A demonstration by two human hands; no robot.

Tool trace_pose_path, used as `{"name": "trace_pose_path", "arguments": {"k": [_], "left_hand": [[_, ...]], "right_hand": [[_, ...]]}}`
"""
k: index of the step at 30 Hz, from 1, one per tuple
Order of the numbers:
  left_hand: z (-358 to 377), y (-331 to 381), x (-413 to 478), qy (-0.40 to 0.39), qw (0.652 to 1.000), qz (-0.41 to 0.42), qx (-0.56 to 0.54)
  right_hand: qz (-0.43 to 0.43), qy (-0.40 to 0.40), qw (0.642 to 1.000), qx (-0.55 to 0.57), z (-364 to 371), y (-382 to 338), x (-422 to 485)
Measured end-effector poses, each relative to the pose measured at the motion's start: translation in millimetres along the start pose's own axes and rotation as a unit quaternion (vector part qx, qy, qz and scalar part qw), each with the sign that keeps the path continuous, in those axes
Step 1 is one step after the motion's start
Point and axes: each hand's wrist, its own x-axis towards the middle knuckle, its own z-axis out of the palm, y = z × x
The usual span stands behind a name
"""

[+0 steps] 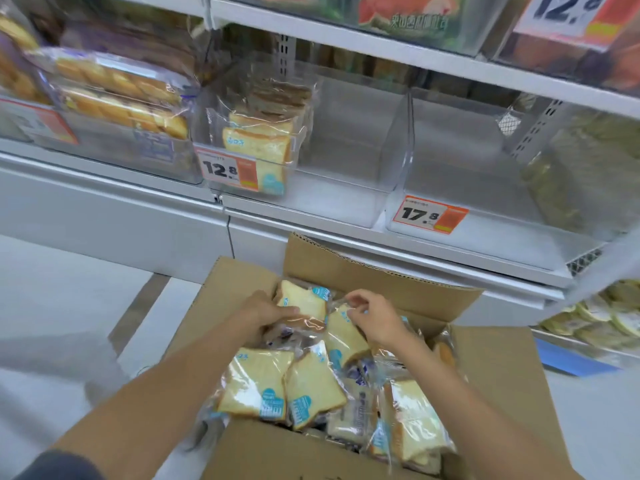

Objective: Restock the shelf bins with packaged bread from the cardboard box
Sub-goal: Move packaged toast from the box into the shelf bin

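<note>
Cardboard box (277, 455), near edge closest; both hands reach to its far edge. Left hand (266, 313) grips a bread pack (304, 299) there, right hand (375, 320) pinches the wrapper of a second pack (344, 337) just beside. Half-filled bin (339, 199) lies straight beyond and above, nearer the left hand.

Bread packs (256, 386) in cardboard box (495, 368); shelf bins (401, 157) behind box, higher up; price tags (228, 169) on bin fronts.
</note>
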Motion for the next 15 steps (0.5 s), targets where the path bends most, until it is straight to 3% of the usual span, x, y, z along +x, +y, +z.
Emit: {"name": "trace_pose_path", "arguments": {"k": [3,8,10,13,15], "left_hand": [[-21,18,-5,0.01,0.993,0.062,-0.102],[-58,30,-29,-0.039,0.978,0.191,-0.068],[-67,34,-40,-0.022,0.971,0.222,-0.085],[-71,26,-49,0.087,0.957,0.198,-0.195],[-69,14,-51,0.081,0.958,0.114,-0.249]], "right_hand": [[-0.01,0.011,0.999,0.041,5,-1,0],[0.018,-0.018,0.99,0.137,18,-24,1],[0.022,-0.042,0.989,0.14,20,-33,1],[0.026,-0.056,0.985,0.163,25,-45,-4],[0.021,-0.049,0.983,0.177,29,-54,-8]]}}
